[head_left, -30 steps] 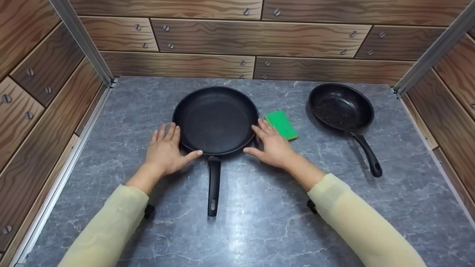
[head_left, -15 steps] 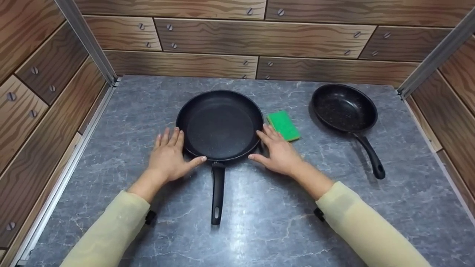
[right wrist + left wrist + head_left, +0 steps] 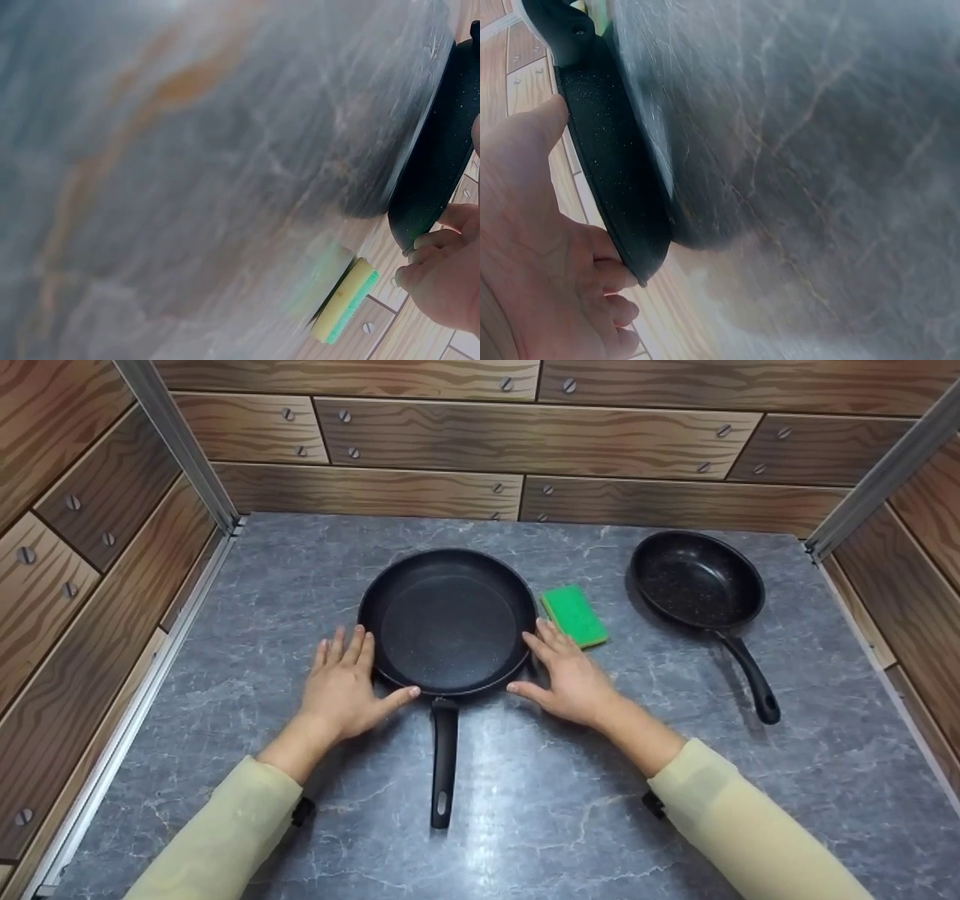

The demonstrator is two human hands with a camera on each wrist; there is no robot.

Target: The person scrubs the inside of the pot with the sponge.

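A large black frying pan [image 3: 450, 622] lies on the grey marbled table, its handle pointing toward the person. Against the pan's left rim rests the left hand [image 3: 343, 690], fingers spread and thumb near the handle's base. The right hand [image 3: 574, 679] lies at the right rim in much the same way, its fingertips touching the pan's edge. In the left wrist view, the left hand's thumb and fingers [image 3: 615, 274] meet the pan's outer wall [image 3: 611, 150]. The right wrist view has the right hand's fingers [image 3: 431, 244] at the pan's side [image 3: 435, 150]. Neither hand curls round the pan.
Just right of the right hand's fingertips lies a green and yellow sponge [image 3: 574, 615]. A smaller black frying pan [image 3: 697, 577] stands farther right, its handle toward the front. Wood-patterned walls [image 3: 525, 439] enclose the table [image 3: 540, 817] at the back and both sides.
The large frying pan has slid toward the person, with both hands moving along at its rim. The sponge and the smaller pan stay where they were on the table.
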